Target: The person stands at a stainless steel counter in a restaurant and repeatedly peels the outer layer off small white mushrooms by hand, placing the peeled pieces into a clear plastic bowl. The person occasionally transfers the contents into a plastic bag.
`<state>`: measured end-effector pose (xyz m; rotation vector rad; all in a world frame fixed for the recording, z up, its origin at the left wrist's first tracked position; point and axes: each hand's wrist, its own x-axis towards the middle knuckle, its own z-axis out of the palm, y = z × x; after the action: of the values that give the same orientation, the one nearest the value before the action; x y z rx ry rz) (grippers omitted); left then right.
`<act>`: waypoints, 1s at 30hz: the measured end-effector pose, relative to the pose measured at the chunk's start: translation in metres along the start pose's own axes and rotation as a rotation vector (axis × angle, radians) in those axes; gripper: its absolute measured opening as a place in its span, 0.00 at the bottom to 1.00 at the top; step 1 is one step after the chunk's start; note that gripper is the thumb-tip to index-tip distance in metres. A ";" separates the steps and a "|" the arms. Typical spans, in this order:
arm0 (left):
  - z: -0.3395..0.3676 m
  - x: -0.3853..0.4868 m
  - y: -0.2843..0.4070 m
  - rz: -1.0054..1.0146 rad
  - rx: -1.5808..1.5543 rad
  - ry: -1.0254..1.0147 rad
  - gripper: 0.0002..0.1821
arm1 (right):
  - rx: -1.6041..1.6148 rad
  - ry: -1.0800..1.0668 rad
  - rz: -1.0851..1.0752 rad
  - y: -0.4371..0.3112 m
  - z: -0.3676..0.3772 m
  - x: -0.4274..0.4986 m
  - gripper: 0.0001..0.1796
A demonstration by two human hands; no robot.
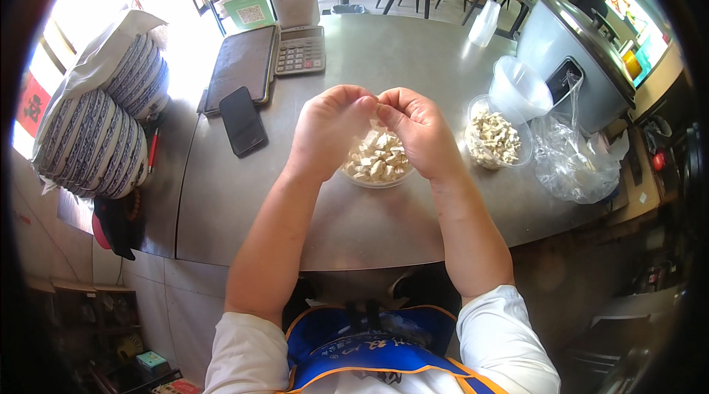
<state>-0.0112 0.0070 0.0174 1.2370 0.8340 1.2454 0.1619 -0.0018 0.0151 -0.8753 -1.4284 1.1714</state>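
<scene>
My left hand (332,131) and my right hand (418,131) meet at the fingertips above a round plastic container (382,183). Between the pinched fingers there seems to be a small pale piece, mostly hidden. Off-white broken pieces (379,161) of a dried-looking food fill the container under my hands. To the right of my right hand, a second clear plastic tub (526,145) holds thinner pale pieces (496,136). Behind that tub, an empty translucent plastic tub (518,86) leans tilted on its side.
On the steel counter (388,233) lie a smartphone (242,121), a tablet (241,67) and a calculator (301,56). Stacked patterned bowls (91,145) stand left. A clear plastic bag (579,164) and a large rice cooker (576,61) are right. A person (590,2) is far behind.
</scene>
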 end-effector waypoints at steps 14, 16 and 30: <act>-0.015 0.005 -0.002 0.352 0.941 0.127 0.13 | -0.586 0.091 -0.179 0.002 0.003 -0.004 0.08; -0.015 0.008 -0.011 0.529 1.076 0.153 0.17 | -0.672 0.135 -0.180 0.003 0.004 -0.004 0.09; -0.017 0.007 -0.014 0.391 0.923 -0.001 0.17 | -0.699 0.161 -0.188 0.012 0.016 0.000 0.20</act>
<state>-0.0231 0.0190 0.0019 2.2174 1.2726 1.1774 0.1451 -0.0017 0.0039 -1.2411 -1.7655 0.4329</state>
